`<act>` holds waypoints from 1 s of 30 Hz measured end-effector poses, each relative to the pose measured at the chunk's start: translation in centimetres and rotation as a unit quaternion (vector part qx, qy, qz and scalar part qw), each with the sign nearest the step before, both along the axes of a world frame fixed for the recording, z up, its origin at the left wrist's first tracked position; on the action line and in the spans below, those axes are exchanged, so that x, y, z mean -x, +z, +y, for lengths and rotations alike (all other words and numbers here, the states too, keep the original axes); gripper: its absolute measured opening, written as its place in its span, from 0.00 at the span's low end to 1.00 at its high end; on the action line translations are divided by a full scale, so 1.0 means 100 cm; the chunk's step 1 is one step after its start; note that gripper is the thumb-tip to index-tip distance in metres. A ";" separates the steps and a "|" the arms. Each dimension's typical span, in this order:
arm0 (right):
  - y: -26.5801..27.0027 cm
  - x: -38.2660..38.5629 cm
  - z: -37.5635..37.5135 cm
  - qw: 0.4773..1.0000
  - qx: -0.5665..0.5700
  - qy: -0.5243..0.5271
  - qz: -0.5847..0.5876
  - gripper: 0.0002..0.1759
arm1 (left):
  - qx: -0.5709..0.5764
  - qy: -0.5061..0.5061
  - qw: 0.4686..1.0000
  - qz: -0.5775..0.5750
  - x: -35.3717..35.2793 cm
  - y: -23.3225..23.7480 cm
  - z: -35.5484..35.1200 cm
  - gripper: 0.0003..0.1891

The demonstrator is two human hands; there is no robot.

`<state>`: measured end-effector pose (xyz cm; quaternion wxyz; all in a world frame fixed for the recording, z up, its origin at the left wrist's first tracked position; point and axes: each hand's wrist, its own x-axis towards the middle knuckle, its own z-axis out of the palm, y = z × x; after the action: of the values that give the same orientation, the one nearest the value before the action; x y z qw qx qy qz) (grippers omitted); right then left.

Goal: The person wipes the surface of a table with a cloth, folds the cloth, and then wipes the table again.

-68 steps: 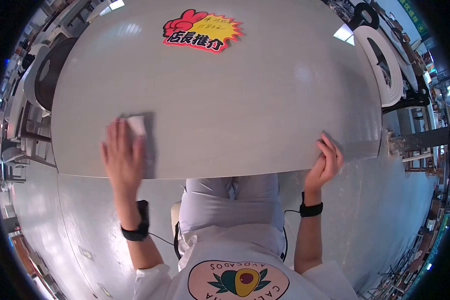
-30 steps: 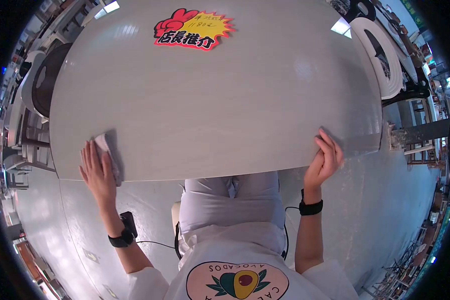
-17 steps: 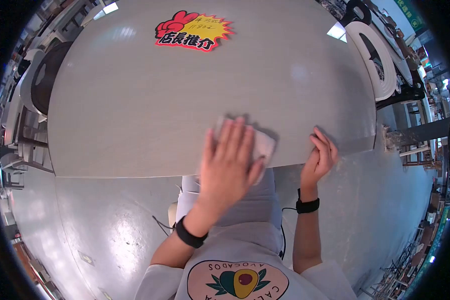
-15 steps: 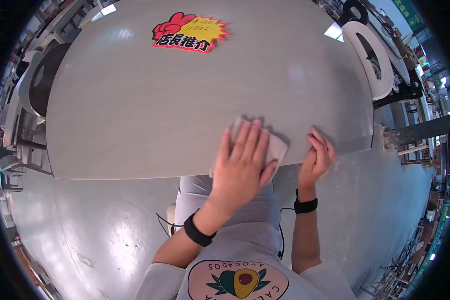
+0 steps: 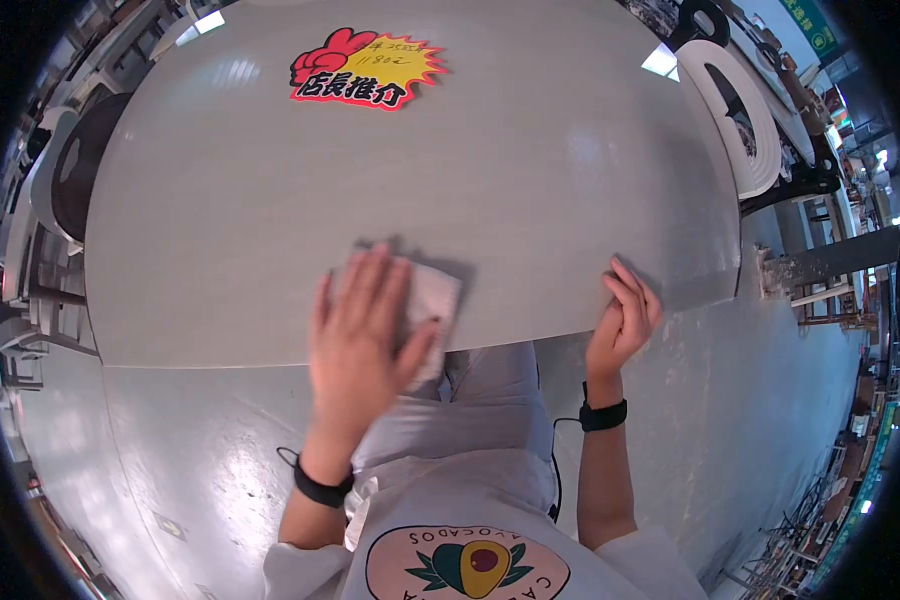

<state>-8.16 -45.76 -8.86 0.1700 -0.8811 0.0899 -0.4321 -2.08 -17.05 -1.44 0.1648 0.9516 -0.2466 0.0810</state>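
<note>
My left hand [image 5: 355,335] lies palm down with its fingers over a pale folded cloth [image 5: 432,300], holding it against the tabletop near the front edge. Part of the cloth shows to the right of my thumb; the rest is hidden under the palm. At the right, my right hand [image 5: 625,320] rests at the edge of the grey table [image 5: 470,170]. Its fingers are loosely bent and a little apart, with nothing seen in them. Each wrist has a black band.
A red and yellow sign [image 5: 368,70] with handwriting and printed characters lies at the far part of the table. A dark-backed chair [image 5: 85,170] stands at the left edge. A white chair back [image 5: 735,120] is close to the right edge.
My left hand has slid to the left along the table's front edge, and the cloth has moved with it. My right hand stays at nearly the same place on the edge.
</note>
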 end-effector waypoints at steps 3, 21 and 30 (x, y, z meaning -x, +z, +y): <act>0.001 -0.002 0.002 1.000 0.003 -0.001 -0.005 0.14 | -0.014 0.095 0.995 -0.026 -0.012 -0.006 0.047 0.29; 0.002 0.001 0.001 1.000 0.002 0.001 0.002 0.13 | -0.018 0.233 0.968 -0.092 -0.023 -0.027 0.101 0.24; 0.000 -0.001 0.003 1.000 -0.013 0.008 -0.010 0.14 | -0.018 0.237 0.967 -0.088 -0.023 -0.023 0.100 0.23</act>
<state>-8.04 -45.49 -8.82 0.1857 -0.8751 0.0871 -0.4384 0.19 -7.01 -3.78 0.1013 0.9748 -0.0285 0.1970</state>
